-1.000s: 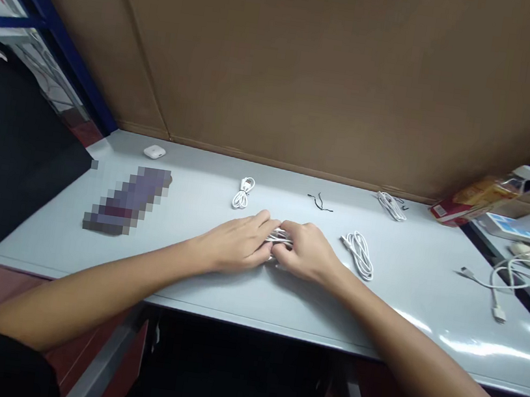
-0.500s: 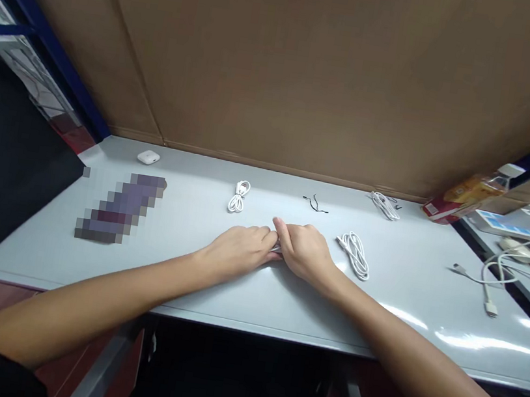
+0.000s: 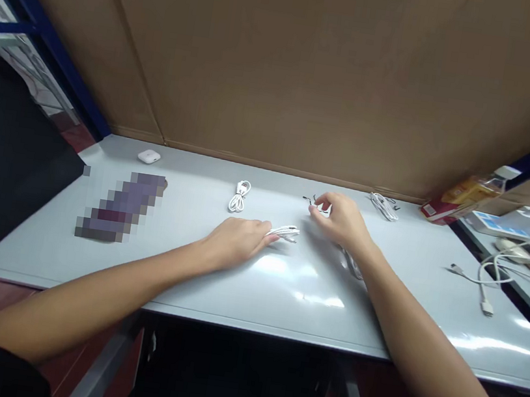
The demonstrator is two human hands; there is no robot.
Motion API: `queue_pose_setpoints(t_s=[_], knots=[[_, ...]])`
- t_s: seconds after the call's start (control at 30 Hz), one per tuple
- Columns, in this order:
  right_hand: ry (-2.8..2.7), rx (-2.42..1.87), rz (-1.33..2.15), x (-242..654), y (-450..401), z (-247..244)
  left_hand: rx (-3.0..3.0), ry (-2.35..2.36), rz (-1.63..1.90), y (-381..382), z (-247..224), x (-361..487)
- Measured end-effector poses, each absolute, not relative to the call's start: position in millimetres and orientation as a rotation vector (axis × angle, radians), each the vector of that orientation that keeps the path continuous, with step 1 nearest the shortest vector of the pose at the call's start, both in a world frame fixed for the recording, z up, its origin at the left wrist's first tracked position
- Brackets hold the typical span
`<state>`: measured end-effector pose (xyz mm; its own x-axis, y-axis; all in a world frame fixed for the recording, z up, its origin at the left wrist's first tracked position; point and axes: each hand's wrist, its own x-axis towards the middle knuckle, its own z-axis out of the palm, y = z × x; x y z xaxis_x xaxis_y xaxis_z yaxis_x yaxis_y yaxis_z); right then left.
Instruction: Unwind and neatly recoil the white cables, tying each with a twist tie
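A folded white cable (image 3: 284,231) sticks out of my left hand (image 3: 238,241), whose thumb and fingers are closed around one end of the bundle. Over the black twist ties (image 3: 311,200) hovers my right hand (image 3: 341,220), thumb and forefinger apart with a gap between them; whether a fingertip touches a tie I cannot tell. Partly hidden under my right wrist lies a loosely coiled white cable (image 3: 352,265). Behind my left hand rests another white cable (image 3: 239,196), bundled and bound at its middle.
Along the back right are one more coiled cable (image 3: 384,207) and a drink bottle (image 3: 473,193). Loose cable ends (image 3: 486,307) trail onto the desk at right. On the left lie a white earphone case (image 3: 148,156) and a pixelated object (image 3: 120,208). A cardboard panel (image 3: 283,69) closes off the back.
My right hand has left the cable bundle and moved right and away from me to the twist ties. My left hand keeps the bundle, now more exposed.
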<state>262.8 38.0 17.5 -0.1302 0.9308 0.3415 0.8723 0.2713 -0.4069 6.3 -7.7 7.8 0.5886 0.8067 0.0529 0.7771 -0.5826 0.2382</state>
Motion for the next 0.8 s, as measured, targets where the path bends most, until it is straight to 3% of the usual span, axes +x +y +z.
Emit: queue_pose_setpoints(t_s=[0.4, 0.6, 0.8], knots=[[-2.126, -1.602, 0.118, 275.1, 58.7, 1.8, 2.502, 1.313, 0.259, -1.4, 4.2, 4.8], [-1.736, -1.661, 0.698, 268.6, 43.1, 27.2, 2.436, 1.316, 0.331, -0.4, 5.7, 4.4], [-1.568, -1.338, 1.075, 244.5, 20.7, 39.3, 2.316, 1.418, 0.377, 1.6, 4.7, 5.2]])
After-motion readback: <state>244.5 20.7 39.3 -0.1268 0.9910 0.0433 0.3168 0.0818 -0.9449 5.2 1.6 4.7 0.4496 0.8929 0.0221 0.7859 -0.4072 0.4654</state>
